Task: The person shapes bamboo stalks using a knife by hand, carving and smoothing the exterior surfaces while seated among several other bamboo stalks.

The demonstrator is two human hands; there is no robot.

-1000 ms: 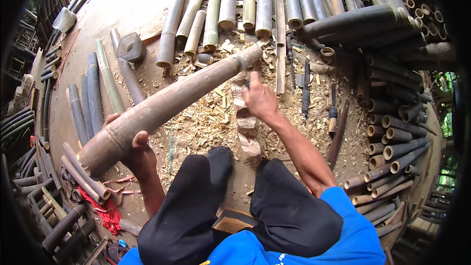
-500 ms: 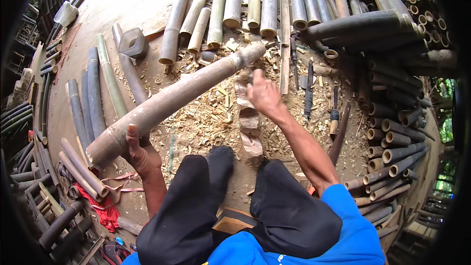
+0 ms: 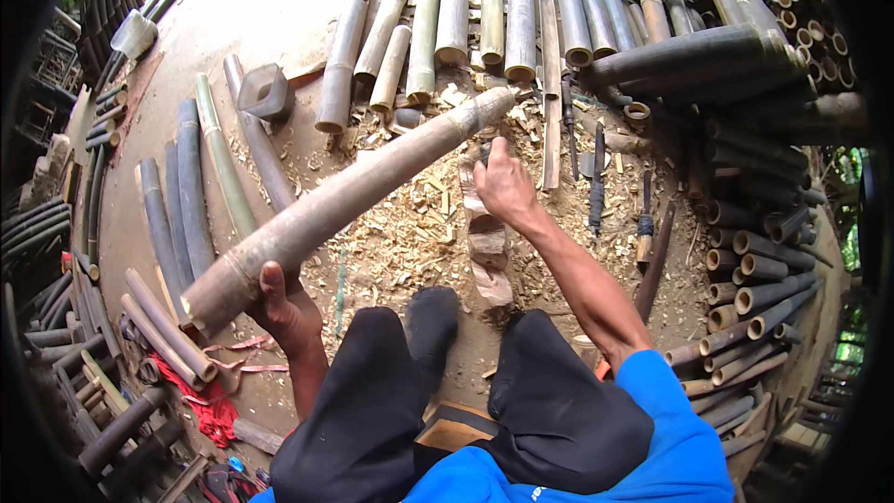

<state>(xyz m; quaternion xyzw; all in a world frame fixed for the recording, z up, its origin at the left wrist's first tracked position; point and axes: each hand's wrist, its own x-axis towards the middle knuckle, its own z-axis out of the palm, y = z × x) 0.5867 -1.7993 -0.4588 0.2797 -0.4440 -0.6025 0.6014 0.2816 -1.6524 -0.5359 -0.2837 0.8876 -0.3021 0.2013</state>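
A thick brownish-grey bamboo pole point(image 3: 358, 197) slants across the middle, its near end at the lower left and its far end pointing up and right. My left hand point(image 3: 287, 312) is wrapped round its underside near the lower end, thumb up along the side. Just below the far end, my right hand point(image 3: 507, 186) is closed round a tool with a dark handle point(image 3: 484, 151); its working end is hidden. Beneath the right hand stands a notched wooden block point(image 3: 487, 265), with pale chips scattered around it.
Cut bamboo poles point(image 3: 456, 5) lie in a row at the far side. Bamboo tubes point(image 3: 778, 303) are stacked at the right. A black-handled knife point(image 3: 597, 188) lies right of the block. More poles point(image 3: 191, 186), a plastic container point(image 3: 266, 93) and red cloth point(image 3: 212, 410) lie at the left.
The whole view has shifted slightly, so the scene sits a little lower and further right. Both hands keep their grips, and the pole's slant is nearly the same.
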